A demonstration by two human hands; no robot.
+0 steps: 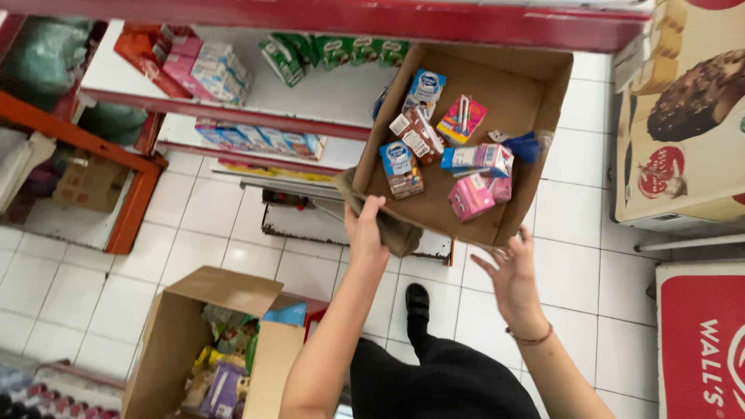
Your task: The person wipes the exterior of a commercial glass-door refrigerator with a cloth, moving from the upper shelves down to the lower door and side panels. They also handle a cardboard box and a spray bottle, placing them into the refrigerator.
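Observation:
A shallow cardboard box (535, 85) is tilted up in front of me, resting against the red shelf edge. Several small drink cartons (466, 163), blue, pink and brown, lie inside it. My left hand (366, 233) grips the box's lower left corner together with a brownish cloth (392, 229). My right hand (508, 271) is below the box's lower right corner, fingers spread, palm toward the box; whether it touches the cardboard is unclear. A thin bracelet sits on that wrist.
White shelves (326, 97) with red edges hold rows of small cartons behind the box. An open cardboard box (174, 341) of mixed packets stands on the white tiled floor at lower left. A freezer cabinet (683, 140) stands at right. My black shoe (417, 299) shows below.

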